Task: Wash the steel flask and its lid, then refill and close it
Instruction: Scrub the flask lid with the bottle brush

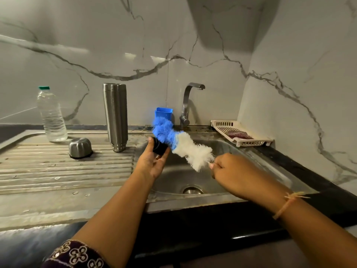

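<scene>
**Head view:** A person stands at a steel sink (pixel 173 180) set into a dark surface (pixel 212 219), brushing one part of a flask's closure. The left hand (pixel 152 163) grips a small black stopper (pixel 159 147) between thumb and curled fingers, holding it over the basin's left edge. The right hand (pixel 222 167) pinches the handle end of a bottle brush (pixel 185 147), whose blue-and-white bristles bend against the stopper. The handle itself is mostly hidden inside the fingers.

The steel flask (pixel 115 117) stands mouth down on the ribbed draining board (pixel 58 171) to the left, well apart from both hands. Near it, closer to the camera, the domed steel cap (pixel 80 147) also rests inverted. A clear plastic water bottle (pixel 51 117) with a green top stands farther left.

No water shows at the tap (pixel 190 99), and a blue holder (pixel 163 113) sits beside it at the wall. A pale tray (pixel 251 141) holding a dark-red scrub pad (pixel 238 134) sits at the sink's right rim.

The washing step looks to be at its last piece, with flask and cap apparently left to drain. The next move likely calls for rinsing the stopper, which means freeing a hand from the brush to open the tap. After that the flask would need turning upright for refilling and closing.
</scene>
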A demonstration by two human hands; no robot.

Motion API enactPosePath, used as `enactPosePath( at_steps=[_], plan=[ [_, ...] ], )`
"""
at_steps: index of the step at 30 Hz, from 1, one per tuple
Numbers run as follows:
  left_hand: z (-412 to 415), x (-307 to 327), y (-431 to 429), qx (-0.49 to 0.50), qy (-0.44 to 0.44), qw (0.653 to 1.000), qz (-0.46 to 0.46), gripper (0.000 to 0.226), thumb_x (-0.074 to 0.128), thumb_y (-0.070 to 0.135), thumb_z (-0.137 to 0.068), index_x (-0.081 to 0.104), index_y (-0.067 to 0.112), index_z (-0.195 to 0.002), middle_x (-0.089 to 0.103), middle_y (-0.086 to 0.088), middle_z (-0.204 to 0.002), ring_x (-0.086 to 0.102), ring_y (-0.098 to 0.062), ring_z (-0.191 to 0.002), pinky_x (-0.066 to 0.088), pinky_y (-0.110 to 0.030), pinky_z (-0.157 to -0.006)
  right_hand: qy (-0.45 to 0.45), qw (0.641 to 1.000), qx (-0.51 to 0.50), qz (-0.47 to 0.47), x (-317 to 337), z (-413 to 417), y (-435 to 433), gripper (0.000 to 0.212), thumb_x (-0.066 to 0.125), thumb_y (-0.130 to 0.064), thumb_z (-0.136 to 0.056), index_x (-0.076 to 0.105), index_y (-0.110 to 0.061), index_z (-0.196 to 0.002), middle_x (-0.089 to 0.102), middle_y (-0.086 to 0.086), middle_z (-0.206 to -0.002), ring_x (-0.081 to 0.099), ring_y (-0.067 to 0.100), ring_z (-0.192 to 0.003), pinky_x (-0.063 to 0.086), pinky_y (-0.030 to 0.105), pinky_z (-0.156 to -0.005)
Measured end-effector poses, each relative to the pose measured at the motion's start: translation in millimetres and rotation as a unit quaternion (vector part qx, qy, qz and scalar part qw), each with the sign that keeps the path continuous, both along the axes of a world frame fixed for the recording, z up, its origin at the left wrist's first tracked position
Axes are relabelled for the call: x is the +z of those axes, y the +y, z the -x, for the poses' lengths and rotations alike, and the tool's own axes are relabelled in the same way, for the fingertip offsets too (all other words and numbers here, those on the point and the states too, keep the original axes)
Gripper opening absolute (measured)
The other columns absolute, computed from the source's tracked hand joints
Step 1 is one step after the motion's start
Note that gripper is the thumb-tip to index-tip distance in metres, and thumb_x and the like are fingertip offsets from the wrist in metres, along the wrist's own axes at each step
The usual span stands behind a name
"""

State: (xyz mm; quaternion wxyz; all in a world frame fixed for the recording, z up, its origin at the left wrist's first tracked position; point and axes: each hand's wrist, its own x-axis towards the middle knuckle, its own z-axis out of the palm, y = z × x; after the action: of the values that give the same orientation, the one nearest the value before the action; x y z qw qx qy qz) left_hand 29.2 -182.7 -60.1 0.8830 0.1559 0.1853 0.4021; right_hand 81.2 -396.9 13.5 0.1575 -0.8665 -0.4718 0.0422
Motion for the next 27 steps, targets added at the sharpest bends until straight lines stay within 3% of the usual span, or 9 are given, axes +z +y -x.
enactPosePath(
  at_steps=[4, 7, 10, 14, 17, 20, 23, 27],
  plan=[
    [-2, 3, -11, -0.104, 0.027, 0.993, -0.039, 0.041, 0.066, 0.037, -0.085, 0.06, 0.005, -0.111, 0.066, -0.015, -0.108, 0.063, -0.027, -0.105, 0.049, -0.04, -0.098, 0.024, 0.999, -0.011, -0.029, -6, 2, 20, 0.029, 0.04, -0.019, -0.095, 0.04, -0.019, -0.066, 0.044, 0.0, -0.067, 0.048, 0.02, -0.069, 0.026, 0.026, -0.05],
    [1, -3, 2, -0.051, 0.065, 0.997, -0.009, 0.045, 0.069, 0.042, -0.082, 0.061, 0.008, -0.112, 0.068, -0.009, -0.099, 0.067, -0.022, -0.09, 0.054, -0.036, -0.089, 0.04, 0.999, 0.004, -0.009, -18, 8, 17, 0.029, 0.04, -0.021, -0.095, 0.04, -0.018, -0.066, 0.046, 0.0, -0.069, 0.05, 0.021, -0.072, 0.03, 0.026, -0.052],
    [3, -4, 9, 0.018, 0.034, 0.999, 0.024, 0.047, 0.067, 0.036, -0.085, 0.058, 0.006, -0.121, 0.065, -0.011, -0.099, 0.065, -0.025, -0.088, 0.051, -0.043, -0.094, 0.053, 0.998, 0.02, 0.012, -27, 14, 4, 0.027, 0.04, -0.023, -0.096, 0.044, -0.018, -0.07, 0.049, -0.002, -0.073, 0.052, 0.019, -0.075, 0.033, 0.024, -0.055],
    [0, 0, -3, -0.036, 0.024, 0.999, -0.021, 0.047, 0.066, 0.031, -0.087, 0.055, 0.003, -0.123, 0.063, -0.015, -0.107, 0.064, -0.027, -0.095, 0.053, -0.039, -0.089, 0.065, 0.998, -0.008, -0.017, -22, 3, 8, 0.026, 0.04, -0.021, -0.096, 0.046, -0.018, -0.071, 0.049, 0.002, -0.074, 0.05, 0.022, -0.077, 0.03, 0.023, -0.053],
    [-3, -1, -8, -0.092, 0.072, 0.991, -0.066, 0.044, 0.067, 0.037, -0.084, 0.058, 0.009, -0.116, 0.064, -0.011, -0.112, 0.062, -0.025, -0.105, 0.05, -0.038, -0.095, 0.095, 0.994, -0.015, -0.043, -15, -4, 19, 0.023, 0.04, -0.019, -0.097, 0.058, -0.009, -0.086, 0.059, 0.008, -0.09, 0.051, 0.023, -0.08, 0.03, 0.023, -0.053],
    [0, -3, 3, -0.011, 0.033, 0.999, -0.007, 0.046, 0.067, 0.033, -0.085, 0.056, 0.006, -0.121, 0.063, -0.015, -0.115, 0.063, -0.028, -0.101, 0.053, -0.039, -0.091, 0.096, 0.995, 0.016, -0.013, -19, -1, 17, 0.029, 0.038, -0.015, -0.097, 0.064, 0.0, -0.097, 0.062, 0.011, -0.1, 0.053, 0.021, -0.084, 0.035, 0.019, -0.057],
    [4, -1, 9, 0.059, 0.006, 0.997, 0.042, 0.049, 0.065, 0.03, -0.087, 0.05, 0.003, -0.125, 0.059, -0.019, -0.122, 0.061, -0.031, -0.109, 0.051, -0.04, -0.093, 0.091, 0.995, 0.037, 0.002, -26, 5, 6, 0.03, 0.041, -0.014, -0.096, 0.066, 0.003, -0.092, 0.057, 0.006, -0.074, 0.049, 0.014, -0.063, 0.035, 0.018, -0.051],
    [-1, 3, -5, -0.022, 0.031, 0.999, -0.029, 0.048, 0.066, 0.033, -0.084, 0.052, 0.004, -0.119, 0.061, -0.018, -0.109, 0.063, -0.027, -0.091, 0.057, -0.038, -0.077, 0.104, 0.994, 0.009, -0.018, -13, 0, 6, 0.024, 0.037, -0.015, -0.099, 0.057, -0.006, -0.09, 0.038, 0.0, -0.061, 0.034, 0.008, -0.051, 0.028, 0.013, -0.037]
  ],
)
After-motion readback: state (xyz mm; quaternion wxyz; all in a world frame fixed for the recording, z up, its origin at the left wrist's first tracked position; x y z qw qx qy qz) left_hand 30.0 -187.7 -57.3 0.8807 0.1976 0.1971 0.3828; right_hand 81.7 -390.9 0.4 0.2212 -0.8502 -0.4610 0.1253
